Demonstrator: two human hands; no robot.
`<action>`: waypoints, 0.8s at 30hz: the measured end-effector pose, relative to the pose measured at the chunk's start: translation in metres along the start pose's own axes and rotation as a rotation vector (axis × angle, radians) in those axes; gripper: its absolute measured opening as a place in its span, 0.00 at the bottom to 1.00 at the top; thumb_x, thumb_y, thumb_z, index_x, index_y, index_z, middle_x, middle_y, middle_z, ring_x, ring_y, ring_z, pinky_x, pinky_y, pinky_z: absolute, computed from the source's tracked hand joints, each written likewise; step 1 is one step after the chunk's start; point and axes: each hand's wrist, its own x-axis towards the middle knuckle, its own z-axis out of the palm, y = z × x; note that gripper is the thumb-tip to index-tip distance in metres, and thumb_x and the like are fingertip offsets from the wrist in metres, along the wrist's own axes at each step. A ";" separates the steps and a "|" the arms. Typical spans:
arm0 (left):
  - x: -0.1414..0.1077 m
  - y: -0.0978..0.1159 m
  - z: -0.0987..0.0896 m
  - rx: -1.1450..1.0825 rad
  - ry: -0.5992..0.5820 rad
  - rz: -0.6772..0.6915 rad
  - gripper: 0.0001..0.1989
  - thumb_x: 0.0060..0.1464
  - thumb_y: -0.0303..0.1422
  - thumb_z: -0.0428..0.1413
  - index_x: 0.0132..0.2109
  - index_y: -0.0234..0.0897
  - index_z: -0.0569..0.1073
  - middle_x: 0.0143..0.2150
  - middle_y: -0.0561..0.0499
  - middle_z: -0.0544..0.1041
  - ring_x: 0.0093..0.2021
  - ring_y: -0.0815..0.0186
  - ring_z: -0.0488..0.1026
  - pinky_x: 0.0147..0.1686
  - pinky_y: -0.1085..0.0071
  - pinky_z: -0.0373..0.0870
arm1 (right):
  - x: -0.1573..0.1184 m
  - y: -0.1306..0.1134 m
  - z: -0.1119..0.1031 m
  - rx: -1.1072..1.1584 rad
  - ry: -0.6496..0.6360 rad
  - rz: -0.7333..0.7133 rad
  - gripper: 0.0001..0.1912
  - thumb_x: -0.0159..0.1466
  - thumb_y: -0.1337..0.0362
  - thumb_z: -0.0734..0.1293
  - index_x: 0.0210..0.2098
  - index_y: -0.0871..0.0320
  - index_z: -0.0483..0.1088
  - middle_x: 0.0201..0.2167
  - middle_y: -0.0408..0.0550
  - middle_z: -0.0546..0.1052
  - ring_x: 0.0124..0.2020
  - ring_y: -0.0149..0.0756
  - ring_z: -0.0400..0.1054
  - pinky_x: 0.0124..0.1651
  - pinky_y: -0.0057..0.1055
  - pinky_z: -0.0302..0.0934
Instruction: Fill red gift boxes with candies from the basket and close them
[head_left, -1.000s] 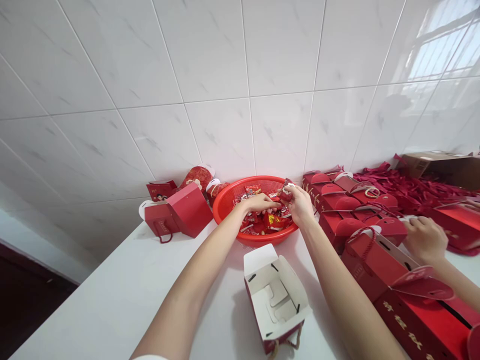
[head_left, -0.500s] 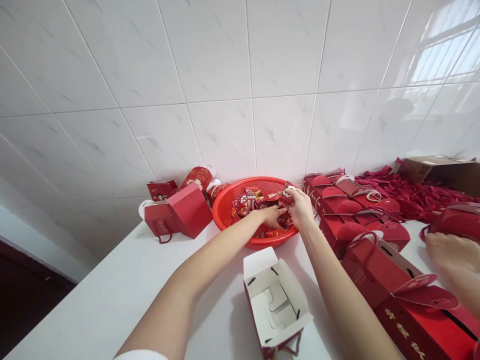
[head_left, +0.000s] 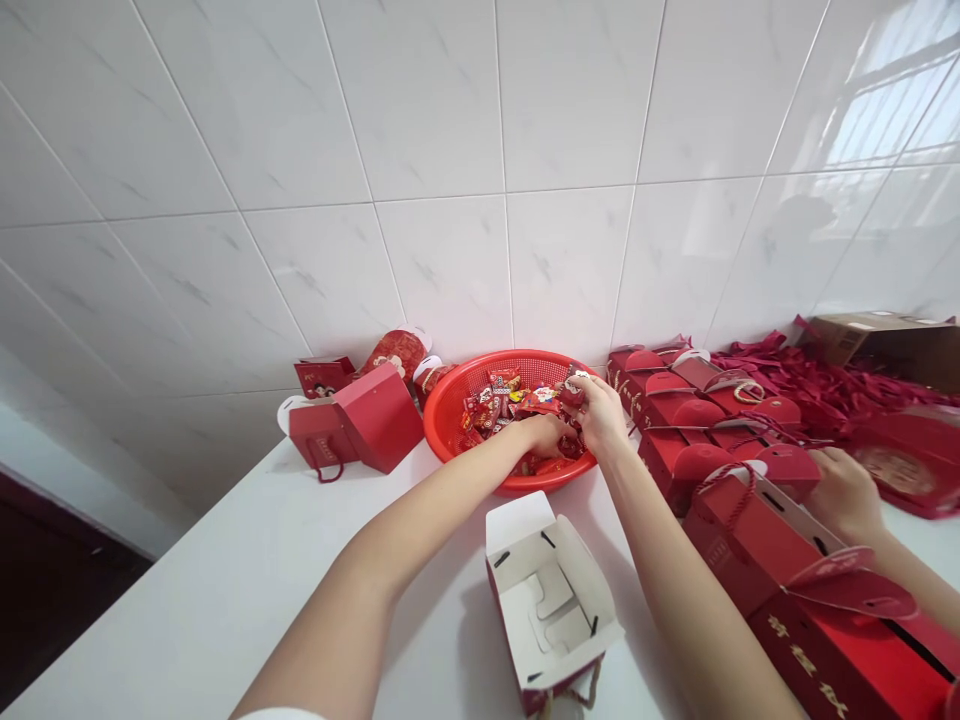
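A red plastic colander (head_left: pixel 444 420) holds several wrapped candies (head_left: pixel 491 408) in red, brown and yellow wrappers. My left hand (head_left: pixel 546 434) reaches down among them, its fingers curled; what they hold, if anything, is hidden. At the colander's right side, my right hand (head_left: pixel 601 410) pinches a dark red candy packet (head_left: pixel 574 392). In front of the colander an open box (head_left: pixel 551 600), red outside and white inside, stands with its flaps up and no candies in it.
Several red gift boxes (head_left: pixel 720 430) with cord handles fill the right side of the white table (head_left: pixel 225 600). Another person's hand (head_left: pixel 847 495) is beside them. More red boxes (head_left: pixel 379 415) stand at left. Dark red ribbons (head_left: pixel 780 380) and a cardboard carton (head_left: pixel 877 335) lie at far right.
My left hand's fingers have curled deeper into the candies. My right hand stays nearly still with its packet. The other person's hand has moved left to the gift boxes.
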 end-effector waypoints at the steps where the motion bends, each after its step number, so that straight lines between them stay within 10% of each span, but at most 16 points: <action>1: -0.001 0.000 0.000 0.001 0.005 -0.003 0.14 0.52 0.28 0.59 0.46 0.41 0.79 0.44 0.48 0.81 0.44 0.56 0.76 0.46 0.67 0.70 | 0.000 0.000 0.000 -0.006 -0.002 -0.001 0.12 0.41 0.61 0.72 0.24 0.55 0.67 0.22 0.40 0.76 0.28 0.36 0.73 0.27 0.27 0.63; 19: -0.006 0.002 -0.006 0.096 -0.026 -0.173 0.10 0.46 0.33 0.62 0.39 0.38 0.78 0.40 0.44 0.80 0.42 0.52 0.76 0.44 0.63 0.70 | -0.001 -0.001 -0.001 -0.001 -0.033 0.000 0.09 0.42 0.63 0.72 0.22 0.55 0.68 0.21 0.40 0.75 0.27 0.33 0.71 0.27 0.26 0.64; 24: -0.020 -0.023 -0.017 -0.241 0.131 -0.146 0.10 0.47 0.29 0.59 0.39 0.38 0.77 0.37 0.50 0.78 0.40 0.60 0.75 0.40 0.69 0.70 | -0.001 0.000 0.001 0.025 -0.016 -0.015 0.10 0.41 0.63 0.72 0.22 0.56 0.68 0.21 0.40 0.75 0.26 0.33 0.70 0.27 0.26 0.64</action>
